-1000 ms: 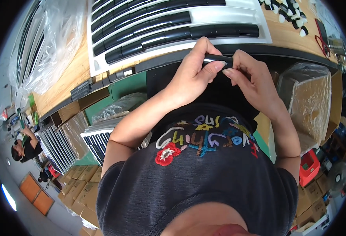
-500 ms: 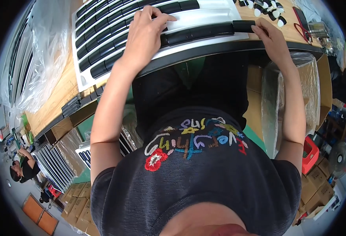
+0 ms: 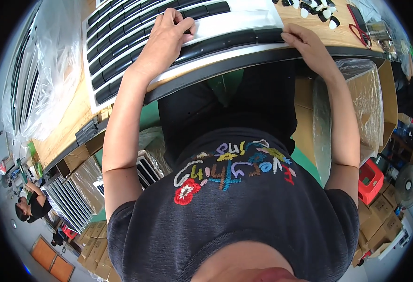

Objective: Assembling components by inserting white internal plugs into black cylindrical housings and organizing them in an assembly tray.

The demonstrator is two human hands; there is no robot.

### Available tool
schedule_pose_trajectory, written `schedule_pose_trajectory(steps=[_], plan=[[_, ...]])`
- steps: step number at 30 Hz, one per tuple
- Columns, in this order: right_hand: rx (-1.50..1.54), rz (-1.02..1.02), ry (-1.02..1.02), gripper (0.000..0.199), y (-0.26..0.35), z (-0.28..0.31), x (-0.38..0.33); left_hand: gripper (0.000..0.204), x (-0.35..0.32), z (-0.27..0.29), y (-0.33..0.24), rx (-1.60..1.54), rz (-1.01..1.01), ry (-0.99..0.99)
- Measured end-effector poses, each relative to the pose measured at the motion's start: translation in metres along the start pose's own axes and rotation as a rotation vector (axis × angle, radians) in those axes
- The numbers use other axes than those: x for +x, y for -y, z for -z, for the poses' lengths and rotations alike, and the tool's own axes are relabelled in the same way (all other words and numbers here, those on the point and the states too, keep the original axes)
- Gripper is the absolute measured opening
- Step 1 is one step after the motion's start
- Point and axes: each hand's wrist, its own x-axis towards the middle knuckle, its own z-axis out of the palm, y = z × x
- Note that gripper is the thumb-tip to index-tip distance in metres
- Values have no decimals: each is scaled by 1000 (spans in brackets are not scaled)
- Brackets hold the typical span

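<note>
In the head view, a white slatted grille panel [image 3: 178, 42] with rows of black bars lies flat on the wooden tabletop [image 3: 75, 113], running from the upper left toward the upper right just above the tabletop's dark front edge. The left hand [image 3: 166, 35] rests palm down on the middle of the panel, its fingers curled over one of the black bars and pressing on it rather than closed around anything. The right hand [image 3: 305, 44] lies at the panel's right end, fingers stretched flat with the tips touching the lowest black bar near the white frame's corner; it grips nothing. Both forearms reach up from the person's dark embroidered shirt [image 3: 234, 188]. To the left of the panel, clear plastic sheeting [image 3: 46, 61] covers more slatted panels on the tabletop. At the upper right, small black and white clips [image 3: 317, 9] are scattered beside red-handled scissors [image 3: 357, 23]. Below the tabletop on the right stands a cardboard box lined with clear plastic [image 3: 361, 108], with a red crate [image 3: 370, 181] lower down. Far left, another person [image 3: 30, 207] sits among stacked panels.
</note>
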Motion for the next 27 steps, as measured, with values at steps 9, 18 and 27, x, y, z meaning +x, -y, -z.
schedule_pose_trajectory(steps=[9,18,27], plan=[[-386,151,-331,26,7,-28,4,10,-2,2,-2,-62,18,9],[-562,-24,-628,20,-85,42,61,10,0,-6,-1,-19,73,7],[-285,176,-740,15,21,18,2,19,1,3,-26,-407,67,-393]])
